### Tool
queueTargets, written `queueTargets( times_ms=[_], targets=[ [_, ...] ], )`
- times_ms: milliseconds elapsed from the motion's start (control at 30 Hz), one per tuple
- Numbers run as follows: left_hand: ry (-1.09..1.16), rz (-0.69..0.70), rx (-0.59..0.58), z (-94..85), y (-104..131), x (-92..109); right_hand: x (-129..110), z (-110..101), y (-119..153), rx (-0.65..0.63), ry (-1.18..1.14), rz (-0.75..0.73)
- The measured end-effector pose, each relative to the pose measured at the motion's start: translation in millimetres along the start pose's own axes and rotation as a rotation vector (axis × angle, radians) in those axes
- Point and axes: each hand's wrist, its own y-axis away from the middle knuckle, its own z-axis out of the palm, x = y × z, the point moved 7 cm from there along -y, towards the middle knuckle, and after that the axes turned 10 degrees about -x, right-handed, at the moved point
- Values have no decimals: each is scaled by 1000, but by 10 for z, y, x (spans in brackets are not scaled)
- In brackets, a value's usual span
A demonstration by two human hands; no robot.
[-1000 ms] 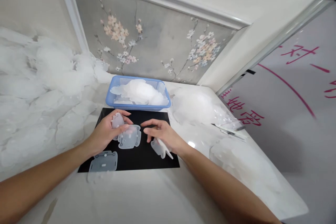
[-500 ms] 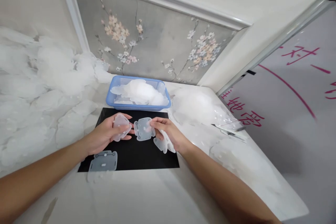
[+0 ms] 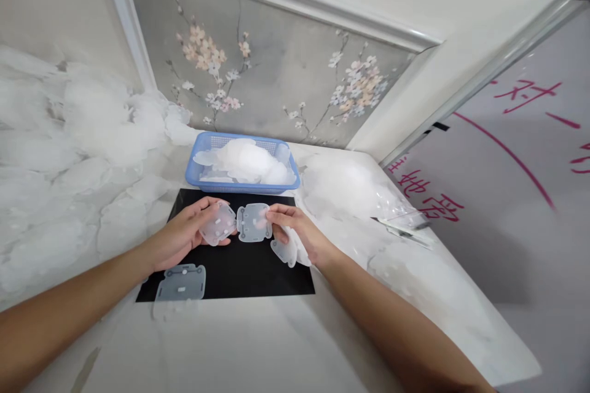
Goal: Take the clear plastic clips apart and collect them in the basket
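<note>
I watch from the head camera, and both hands are above a thin black rectangular mat [image 3: 239, 276] on the white marbled bench [image 3: 221, 347]. The left hand [image 3: 183, 232] has its fingers closed around a translucent frosted plastic piece with rounded lobes [image 3: 216, 228]; the thumb lies on top, and some fingertips show beyond its lower right edge. The right hand [image 3: 302, 230] pinches, between thumb and fingers, a squarish translucent plastic piece with notched corners [image 3: 253, 225], so the gap there is very narrow. The facing edges of these two pieces meet between the hands, but I cannot tell if they are joined. More frosted plastic pieces [image 3: 284, 250] are tucked under the right palm; their number I cannot count. One similar squarish clear piece [image 3: 183, 282] lies at the near left corner of the mat, reaching over its front edge. Behind the mat, a blue plastic basket [image 3: 244, 187] holds a white translucent heap [image 3: 249, 159].
</note>
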Motion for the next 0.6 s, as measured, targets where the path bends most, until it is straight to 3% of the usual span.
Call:
queueTargets(
  times_ms=[200, 467, 600],
  targets=[
    [97, 1, 3, 1, -21, 30, 10, -21, -4, -25, 38, -9],
    [307, -55, -164, 99, -15, 31, -168, -67, 52, 57, 5, -180],
    [336, -50, -224, 150, -10, 42, -199, 13, 61, -40, -82, -183]
  ],
)
